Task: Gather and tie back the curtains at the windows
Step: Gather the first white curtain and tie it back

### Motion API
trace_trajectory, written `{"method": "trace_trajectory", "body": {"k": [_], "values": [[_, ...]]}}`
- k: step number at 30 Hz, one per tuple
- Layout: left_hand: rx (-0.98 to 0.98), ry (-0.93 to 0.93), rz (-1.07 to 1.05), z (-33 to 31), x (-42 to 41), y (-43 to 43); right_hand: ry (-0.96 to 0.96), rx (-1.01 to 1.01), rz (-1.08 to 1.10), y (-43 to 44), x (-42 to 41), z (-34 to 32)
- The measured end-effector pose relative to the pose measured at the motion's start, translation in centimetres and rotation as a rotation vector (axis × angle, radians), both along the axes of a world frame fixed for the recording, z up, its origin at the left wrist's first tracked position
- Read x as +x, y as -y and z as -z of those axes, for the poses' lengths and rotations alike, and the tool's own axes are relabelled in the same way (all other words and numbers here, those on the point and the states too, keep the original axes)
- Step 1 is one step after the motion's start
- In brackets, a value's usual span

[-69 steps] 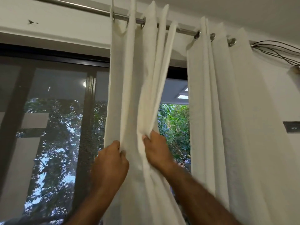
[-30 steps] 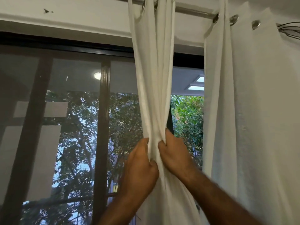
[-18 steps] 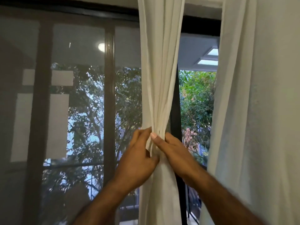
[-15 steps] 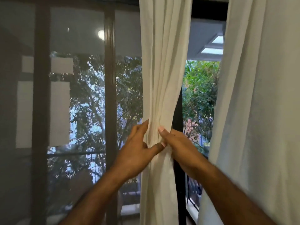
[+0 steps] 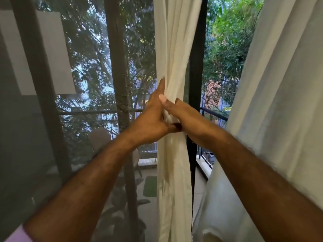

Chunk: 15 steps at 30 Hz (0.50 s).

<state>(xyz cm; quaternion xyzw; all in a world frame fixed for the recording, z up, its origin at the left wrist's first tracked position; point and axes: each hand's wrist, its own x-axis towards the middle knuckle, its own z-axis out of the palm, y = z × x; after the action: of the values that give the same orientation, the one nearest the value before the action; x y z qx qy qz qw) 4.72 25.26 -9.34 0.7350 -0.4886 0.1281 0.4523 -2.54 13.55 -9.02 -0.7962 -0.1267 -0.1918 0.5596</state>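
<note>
The left hand [image 5: 150, 124] and right hand [image 5: 189, 117] clamp a bunched white curtain [image 5: 173, 49] between them. The fingers behind the cloth are hidden, and the curtain's top is cut off.

- Curtain [image 5: 172, 41], centre: top and hem run past the frame's edges.
- Left hand [image 5: 150, 123], right hand [image 5: 189, 117]: most fingers hidden behind its folds.

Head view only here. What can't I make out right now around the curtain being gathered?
All head view:
1. Far fingers of the left hand and right hand: behind the middle curtain.
2. What the curtains hang from: beyond the top edge.
3. Curtain hems: below the bottom edge.
4. Any tie or hook: none shows; the right curtain may cover one.
</note>
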Motion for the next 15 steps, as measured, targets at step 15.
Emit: {"method": "trace_trajectory", "body": {"k": [15], "values": [[0.056,0.058,-0.034,13.8,-1.0,-0.6,0.084,-0.127,0.393,2.5,0.4,4.7]]}}
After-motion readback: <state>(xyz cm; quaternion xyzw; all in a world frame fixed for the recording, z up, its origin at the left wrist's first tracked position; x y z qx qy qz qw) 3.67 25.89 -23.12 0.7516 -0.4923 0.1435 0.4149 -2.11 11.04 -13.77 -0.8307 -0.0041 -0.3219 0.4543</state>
